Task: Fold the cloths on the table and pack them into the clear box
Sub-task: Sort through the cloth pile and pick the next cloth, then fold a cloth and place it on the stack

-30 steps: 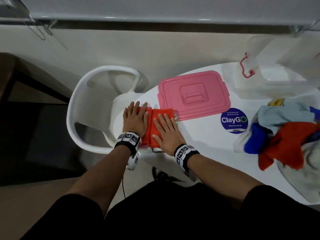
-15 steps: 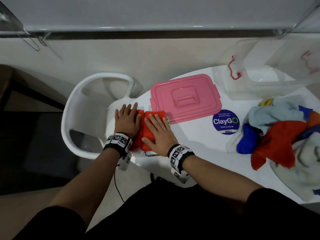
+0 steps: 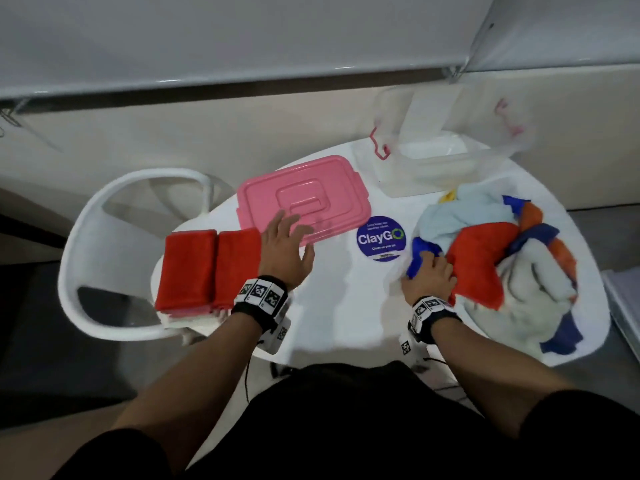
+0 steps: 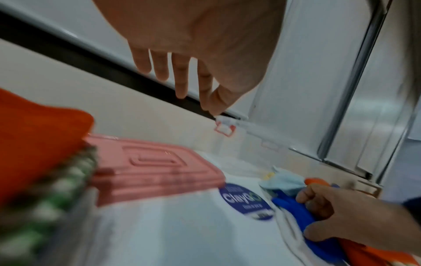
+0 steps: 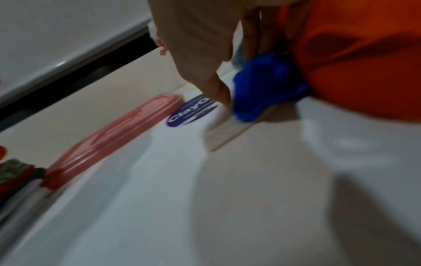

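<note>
White round table (image 3: 339, 306) under me, wall behind it. My left hand (image 3: 284, 249) hovers with fingers spread, beside the folded red cloth (image 3: 207, 268) topping the stack at the table's left edge. My right hand (image 3: 429, 277) pinches a blue cloth (image 4: 293, 209) at the near side of the loose pile (image 3: 512, 271) on the right edge. Clear box (image 3: 440, 164) stands open at the far edge, pink lid (image 3: 311, 192) lying flat beside it.
</note>
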`<state>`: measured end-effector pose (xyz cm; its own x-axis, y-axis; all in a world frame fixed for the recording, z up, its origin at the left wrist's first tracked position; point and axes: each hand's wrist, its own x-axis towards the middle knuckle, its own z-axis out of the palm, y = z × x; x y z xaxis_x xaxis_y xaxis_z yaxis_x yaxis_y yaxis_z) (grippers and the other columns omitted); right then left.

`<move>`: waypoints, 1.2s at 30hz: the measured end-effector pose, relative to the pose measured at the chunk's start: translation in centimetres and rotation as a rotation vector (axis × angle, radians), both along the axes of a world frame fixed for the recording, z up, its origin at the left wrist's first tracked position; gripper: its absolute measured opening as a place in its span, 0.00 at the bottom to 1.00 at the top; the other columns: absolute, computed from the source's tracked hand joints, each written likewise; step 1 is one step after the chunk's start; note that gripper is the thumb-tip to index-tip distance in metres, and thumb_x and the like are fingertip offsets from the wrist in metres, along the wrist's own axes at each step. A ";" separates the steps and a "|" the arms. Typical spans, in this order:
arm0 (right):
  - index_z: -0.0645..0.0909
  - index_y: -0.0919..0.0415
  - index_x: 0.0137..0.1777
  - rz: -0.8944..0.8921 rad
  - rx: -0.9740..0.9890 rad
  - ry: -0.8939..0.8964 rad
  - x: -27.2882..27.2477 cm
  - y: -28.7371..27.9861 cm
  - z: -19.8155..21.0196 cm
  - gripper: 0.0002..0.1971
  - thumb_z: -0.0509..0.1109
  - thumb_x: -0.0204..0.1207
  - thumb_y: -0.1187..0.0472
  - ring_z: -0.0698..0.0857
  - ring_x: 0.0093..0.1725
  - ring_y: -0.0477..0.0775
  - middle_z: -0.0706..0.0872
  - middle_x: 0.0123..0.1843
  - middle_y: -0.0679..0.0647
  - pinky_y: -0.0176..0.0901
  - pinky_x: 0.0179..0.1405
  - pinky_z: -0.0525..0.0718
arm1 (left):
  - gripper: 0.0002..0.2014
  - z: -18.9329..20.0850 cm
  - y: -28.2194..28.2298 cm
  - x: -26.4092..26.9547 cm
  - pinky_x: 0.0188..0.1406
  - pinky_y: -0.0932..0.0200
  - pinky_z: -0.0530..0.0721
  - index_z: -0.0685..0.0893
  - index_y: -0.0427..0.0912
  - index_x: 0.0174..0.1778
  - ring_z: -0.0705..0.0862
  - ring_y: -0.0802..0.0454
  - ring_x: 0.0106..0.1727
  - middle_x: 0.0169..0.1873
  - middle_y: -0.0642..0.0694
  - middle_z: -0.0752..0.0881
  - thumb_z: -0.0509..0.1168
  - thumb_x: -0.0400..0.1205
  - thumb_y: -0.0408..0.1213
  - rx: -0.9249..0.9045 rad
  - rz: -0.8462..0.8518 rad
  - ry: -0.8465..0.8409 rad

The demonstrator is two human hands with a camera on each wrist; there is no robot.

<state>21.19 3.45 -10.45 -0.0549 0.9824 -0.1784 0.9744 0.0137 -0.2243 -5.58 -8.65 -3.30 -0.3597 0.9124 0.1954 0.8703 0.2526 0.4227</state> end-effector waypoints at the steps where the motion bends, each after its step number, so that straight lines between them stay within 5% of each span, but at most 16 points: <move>1: 0.71 0.58 0.73 -0.007 -0.063 -0.068 1.6 0.3 -0.2 0.34 0.77 0.68 0.51 0.73 0.69 0.67 0.75 0.71 0.66 0.60 0.64 0.71 | 0.14 -0.7 0.6 1.6 0.77 0.35 0.64 0.85 0.48 0.59 0.65 0.36 0.79 0.70 0.41 0.80 0.65 0.79 0.44 -0.080 -0.026 -0.045; 3: 0.69 0.56 0.77 -0.010 -0.144 -0.142 4.2 0.8 -0.7 0.36 0.74 0.73 0.43 0.72 0.71 0.66 0.74 0.73 0.63 0.60 0.66 0.71 | 0.13 -2.0 1.5 4.7 0.79 0.41 0.60 0.85 0.48 0.61 0.62 0.38 0.81 0.72 0.43 0.78 0.67 0.80 0.43 -0.212 -0.065 -0.126; 5: 0.72 0.55 0.76 0.020 -0.139 -0.121 5.9 1.7 -0.8 0.31 0.73 0.75 0.47 0.74 0.72 0.66 0.76 0.72 0.61 0.60 0.66 0.71 | 0.14 -3.0 2.2 7.2 0.78 0.44 0.62 0.84 0.49 0.61 0.61 0.41 0.81 0.72 0.46 0.77 0.67 0.81 0.43 -0.305 -0.080 -0.185; 10: 0.81 0.58 0.59 0.135 -0.134 0.037 6.8 4.3 0.9 0.12 0.66 0.80 0.53 0.83 0.60 0.66 0.86 0.59 0.62 0.57 0.60 0.79 | 0.13 -4.4 3.8 11.1 0.70 0.51 0.70 0.84 0.51 0.60 0.71 0.46 0.72 0.63 0.50 0.82 0.68 0.80 0.43 -0.404 -0.114 -0.280; 14: 0.82 0.66 0.52 0.163 -0.049 0.329 6.8 6.1 3.5 0.10 0.61 0.83 0.60 0.84 0.53 0.70 0.87 0.52 0.68 0.57 0.54 0.80 | 0.19 -4.0 6.4 13.3 0.70 0.53 0.72 0.80 0.49 0.68 0.74 0.46 0.70 0.68 0.49 0.81 0.68 0.81 0.42 -0.423 -0.147 -0.303; 18: 0.82 0.67 0.62 0.092 -0.019 0.645 7.9 8.1 7.9 0.13 0.58 0.85 0.65 0.84 0.57 0.64 0.87 0.58 0.64 0.50 0.58 0.79 | 0.34 -2.4 10.6 15.6 0.72 0.49 0.77 0.64 0.46 0.83 0.78 0.46 0.72 0.75 0.45 0.75 0.69 0.81 0.41 -0.338 -0.181 -0.511; 21: 0.81 0.64 0.66 0.080 -0.105 0.787 9.0 9.5 9.5 0.15 0.58 0.86 0.66 0.83 0.60 0.60 0.86 0.61 0.61 0.48 0.64 0.78 | 0.39 -0.3 14.0 17.7 0.69 0.46 0.78 0.57 0.44 0.85 0.79 0.44 0.68 0.75 0.40 0.73 0.69 0.81 0.39 -0.203 -0.264 -0.465; 25: 0.81 0.71 0.62 -0.107 -0.224 1.125 10.5 10.5 10.8 0.14 0.58 0.83 0.70 0.84 0.60 0.59 0.86 0.59 0.62 0.51 0.66 0.79 | 0.41 1.5 17.8 20.2 0.72 0.43 0.74 0.59 0.43 0.85 0.73 0.39 0.74 0.76 0.39 0.72 0.72 0.78 0.42 -0.219 -0.330 -0.353; 27: 0.83 0.66 0.57 -0.271 -0.299 1.290 11.3 11.1 10.8 0.12 0.62 0.78 0.65 0.84 0.62 0.59 0.86 0.60 0.60 0.52 0.68 0.79 | 0.40 1.3 18.8 21.4 0.68 0.46 0.76 0.61 0.43 0.83 0.76 0.39 0.71 0.73 0.39 0.77 0.72 0.77 0.43 -0.258 -0.240 -0.360; 29: 0.86 0.58 0.48 -0.425 -0.358 1.500 12.0 11.6 10.3 0.10 0.64 0.72 0.63 0.86 0.56 0.60 0.90 0.51 0.57 0.54 0.63 0.82 | 0.29 0.7 19.1 22.4 0.58 0.49 0.80 0.69 0.45 0.77 0.82 0.37 0.63 0.63 0.38 0.84 0.68 0.80 0.43 -0.254 -0.129 -0.390; 32: 0.79 0.57 0.36 -0.636 -0.318 1.547 13.5 12.1 10.5 0.11 0.60 0.77 0.66 0.82 0.39 0.57 0.85 0.32 0.54 0.47 0.40 0.81 | 0.16 0.2 18.9 22.8 0.51 0.54 0.78 0.81 0.45 0.67 0.85 0.36 0.56 0.54 0.39 0.89 0.65 0.83 0.41 -0.158 -0.095 -0.371; 34: 0.78 0.56 0.40 -0.631 -0.249 1.340 15.0 12.5 10.3 0.13 0.56 0.83 0.66 0.81 0.39 0.57 0.82 0.37 0.56 0.47 0.38 0.78 | 0.13 0.9 19.2 22.2 0.51 0.60 0.75 0.86 0.42 0.63 0.86 0.38 0.56 0.54 0.39 0.90 0.65 0.84 0.39 -0.048 -0.059 -0.381; 36: 0.80 0.65 0.55 -0.636 -0.226 1.093 16.9 13.2 9.4 0.11 0.55 0.88 0.66 0.84 0.53 0.63 0.85 0.53 0.64 0.48 0.49 0.77 | 0.13 3.1 19.9 21.2 0.49 0.68 0.72 0.87 0.42 0.63 0.87 0.40 0.55 0.54 0.39 0.90 0.63 0.85 0.36 0.094 -0.009 -0.387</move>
<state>38.10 16.67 -1.04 0.1878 0.8432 -0.5037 0.1049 -0.5271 -0.8433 15.61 11.29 -0.25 -0.4148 0.9005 0.1302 0.6443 0.1896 0.7409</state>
